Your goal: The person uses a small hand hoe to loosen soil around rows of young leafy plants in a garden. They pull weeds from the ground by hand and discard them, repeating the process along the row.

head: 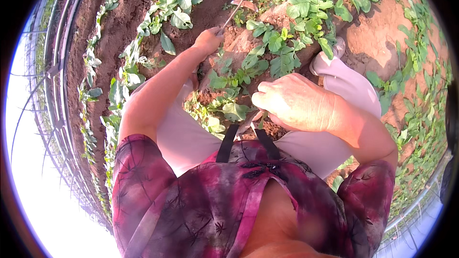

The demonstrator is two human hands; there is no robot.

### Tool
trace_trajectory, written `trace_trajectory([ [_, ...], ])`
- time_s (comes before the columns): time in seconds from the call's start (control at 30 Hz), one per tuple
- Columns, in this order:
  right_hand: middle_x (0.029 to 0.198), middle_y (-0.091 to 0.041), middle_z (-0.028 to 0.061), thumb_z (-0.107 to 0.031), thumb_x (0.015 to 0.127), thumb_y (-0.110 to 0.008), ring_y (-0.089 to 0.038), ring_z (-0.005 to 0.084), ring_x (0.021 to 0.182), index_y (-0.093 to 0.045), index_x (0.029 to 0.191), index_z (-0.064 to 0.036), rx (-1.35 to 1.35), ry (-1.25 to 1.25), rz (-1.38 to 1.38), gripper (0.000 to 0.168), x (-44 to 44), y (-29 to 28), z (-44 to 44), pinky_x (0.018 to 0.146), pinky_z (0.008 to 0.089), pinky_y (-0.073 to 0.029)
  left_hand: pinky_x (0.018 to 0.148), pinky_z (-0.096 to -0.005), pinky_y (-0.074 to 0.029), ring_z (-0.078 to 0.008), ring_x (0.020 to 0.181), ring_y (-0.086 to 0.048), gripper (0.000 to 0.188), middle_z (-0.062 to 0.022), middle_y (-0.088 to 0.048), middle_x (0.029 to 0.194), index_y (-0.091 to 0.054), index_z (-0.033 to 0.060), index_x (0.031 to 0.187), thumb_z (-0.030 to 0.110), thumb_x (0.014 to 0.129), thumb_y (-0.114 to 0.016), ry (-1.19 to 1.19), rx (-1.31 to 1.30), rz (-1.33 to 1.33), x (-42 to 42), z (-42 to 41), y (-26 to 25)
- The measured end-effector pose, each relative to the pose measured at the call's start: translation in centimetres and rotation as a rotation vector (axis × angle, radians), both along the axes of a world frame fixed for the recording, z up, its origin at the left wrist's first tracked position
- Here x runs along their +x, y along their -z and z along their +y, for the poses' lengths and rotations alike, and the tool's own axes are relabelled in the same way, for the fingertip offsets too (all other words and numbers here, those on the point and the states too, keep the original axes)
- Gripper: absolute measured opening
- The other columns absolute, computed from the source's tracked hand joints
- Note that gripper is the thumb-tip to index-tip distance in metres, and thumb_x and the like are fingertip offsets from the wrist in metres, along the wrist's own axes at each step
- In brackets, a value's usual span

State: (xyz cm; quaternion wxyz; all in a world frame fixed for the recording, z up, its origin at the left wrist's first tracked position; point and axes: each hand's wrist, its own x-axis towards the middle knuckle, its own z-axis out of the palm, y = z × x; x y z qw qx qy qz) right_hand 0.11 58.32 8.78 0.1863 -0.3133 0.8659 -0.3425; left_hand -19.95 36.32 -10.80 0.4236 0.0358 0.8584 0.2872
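Observation:
My left hand [209, 41] is closed around the thin handle of a small hand hoe [245, 4]. Its flat blade lies at the soil beside low weeds. Closer to my body, my right hand [296, 104] is curled into a loose fist over a row of leafy green plants [236, 77]. A narrow brownish piece [255, 116] shows under its fingertips; whether the fingers grip it is hidden. Broad leaves [235, 111] and loose soil [270, 130] lie below this hand, between my legs.
My bent legs straddle the row, with one shoe [339, 47] beside the larger plants [310, 1]. More crop rows [131, 57] run along the left. Metal pipes [59, 53] curve along the left rim. Dense greenery [425, 139] covers the ground at right.

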Motion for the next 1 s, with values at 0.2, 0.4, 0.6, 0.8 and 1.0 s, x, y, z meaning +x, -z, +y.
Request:
trace_trajectory([
  [0.2, 0.083, -0.058, 0.0145, -0.009, 0.075, -0.066, -0.065, 0.0324, 0.076, -0.054, 0.089, -0.001, -0.001, 0.004, 0.002, 0.02, 0.4, -2.2, 1.8, 0.066, 0.0419, -0.053, 0.089, -0.0452, -0.052, -0.0357, 0.099, -0.067, 0.044, -0.0179, -0.068, 0.112, -0.057, 0.0197, 0.132, 0.036, 0.091, -0.058, 0.184, -0.212, 0.36, -0.3, 5.0, 7.3],
  [0.4, 0.081, -0.059, 0.0131, -0.014, 0.085, -0.056, -0.066, 0.0292, 0.074, -0.055, 0.087, -0.002, 0.037, -0.032, -0.017, 0.012, 0.6, -2.7, 2.6, 0.065, 0.0397, -0.053, 0.091, -0.045, -0.052, -0.0338, 0.11, -0.064, 0.035, -0.0157, -0.068, 0.114, -0.057, 0.0152, 0.126, 0.031, 0.095, -0.051, 0.114, -0.378, 0.333, 0.7, 8.5, 10.4],
  [0.6, 0.081, -0.059, 0.0127, -0.014, 0.083, -0.056, -0.066, 0.0292, 0.075, -0.055, 0.087, -0.003, 0.041, -0.043, -0.068, 0.012, 0.5, -2.7, 2.6, 0.065, 0.0407, -0.053, 0.088, -0.0453, -0.052, -0.0342, 0.105, -0.066, 0.033, -0.0177, -0.069, 0.11, -0.056, 0.0129, 0.126, 0.025, 0.096, -0.047, 0.161, -0.366, 0.325, 1.0, 7.3, 11.7],
  [0.8, 0.081, -0.059, 0.0128, -0.014, 0.083, -0.056, -0.066, 0.0296, 0.076, -0.056, 0.087, -0.003, 0.045, -0.048, -0.085, 0.012, 0.3, -2.8, 2.5, 0.066, 0.0409, -0.053, 0.087, -0.0502, -0.052, -0.0393, 0.101, -0.067, 0.035, -0.0213, -0.069, 0.107, -0.056, 0.0142, 0.128, 0.021, 0.094, -0.047, 0.2, -0.345, 0.352, 3.1, 3.0, 13.0],
  [1.0, 0.081, -0.059, 0.0125, -0.014, 0.083, -0.056, -0.066, 0.0295, 0.077, -0.055, 0.088, -0.003, 0.069, -0.065, -0.085, 0.012, 0.5, -2.6, 2.0, 0.067, 0.041, -0.053, 0.088, -0.049, -0.051, -0.0395, 0.103, -0.065, 0.042, -0.0202, -0.068, 0.111, -0.054, 0.0192, 0.134, 0.027, 0.093, -0.052, 0.157, -0.367, 0.32, 2.9, 3.4, 13.0],
])
